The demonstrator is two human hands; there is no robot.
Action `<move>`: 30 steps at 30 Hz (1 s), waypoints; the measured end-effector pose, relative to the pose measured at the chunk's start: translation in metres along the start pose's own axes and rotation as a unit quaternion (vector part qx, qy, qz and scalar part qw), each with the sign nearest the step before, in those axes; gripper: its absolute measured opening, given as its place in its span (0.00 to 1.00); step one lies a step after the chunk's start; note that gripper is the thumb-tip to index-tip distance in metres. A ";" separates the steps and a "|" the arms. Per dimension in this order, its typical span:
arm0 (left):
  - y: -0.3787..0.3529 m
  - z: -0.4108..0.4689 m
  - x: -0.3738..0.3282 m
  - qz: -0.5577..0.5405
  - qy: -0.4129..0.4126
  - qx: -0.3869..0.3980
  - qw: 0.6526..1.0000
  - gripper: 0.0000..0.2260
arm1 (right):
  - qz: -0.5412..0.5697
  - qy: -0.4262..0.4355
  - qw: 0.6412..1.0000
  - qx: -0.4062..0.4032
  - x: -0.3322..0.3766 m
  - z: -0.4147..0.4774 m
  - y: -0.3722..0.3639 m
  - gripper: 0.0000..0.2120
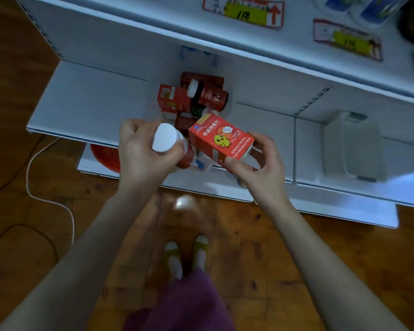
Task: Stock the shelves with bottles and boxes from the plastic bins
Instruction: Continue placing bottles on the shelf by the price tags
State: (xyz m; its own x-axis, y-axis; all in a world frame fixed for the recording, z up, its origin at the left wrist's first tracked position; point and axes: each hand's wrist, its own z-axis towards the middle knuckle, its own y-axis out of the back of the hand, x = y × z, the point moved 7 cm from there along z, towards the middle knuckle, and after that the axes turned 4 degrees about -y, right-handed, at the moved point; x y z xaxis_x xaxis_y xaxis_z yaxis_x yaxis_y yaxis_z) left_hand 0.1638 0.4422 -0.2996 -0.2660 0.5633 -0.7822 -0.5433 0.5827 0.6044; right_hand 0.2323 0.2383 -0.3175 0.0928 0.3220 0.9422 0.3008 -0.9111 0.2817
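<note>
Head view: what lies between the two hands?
White-capped bottle in the left hand and red box in the right hand; head view shows it.

The lower shelf [86,103] lies open on its left stretch, from the side panel to the clear bin [233,101]; a hand could pass in there under the upper shelf [153,32], which overhangs from above. The bin's middle is crowded with red boxes [172,96] and a dark bottle [210,95] lying on top. Just in front of it the left hand [139,151] with a white-capped bottle [167,139] and the right hand [261,163] with a red box [221,142] fill the approach. To the right, an upright divider [294,149] and a pale grey container [355,149] block the next section.
</note>
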 end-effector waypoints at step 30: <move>-0.045 -0.092 -0.320 -0.136 -0.220 0.098 0.961 0.30 | 0.234 0.000 0.962 -0.141 0.108 -0.112 0.321 0.16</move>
State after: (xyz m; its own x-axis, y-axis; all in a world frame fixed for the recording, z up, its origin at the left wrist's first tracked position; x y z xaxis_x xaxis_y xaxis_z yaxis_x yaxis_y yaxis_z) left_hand 0.2004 0.1816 -0.0904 0.2513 0.5420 -0.8019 -0.3733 0.8187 0.4363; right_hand 0.2327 -0.0485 -0.1048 0.1551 -0.1413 0.9778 -0.0426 -0.9898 -0.1362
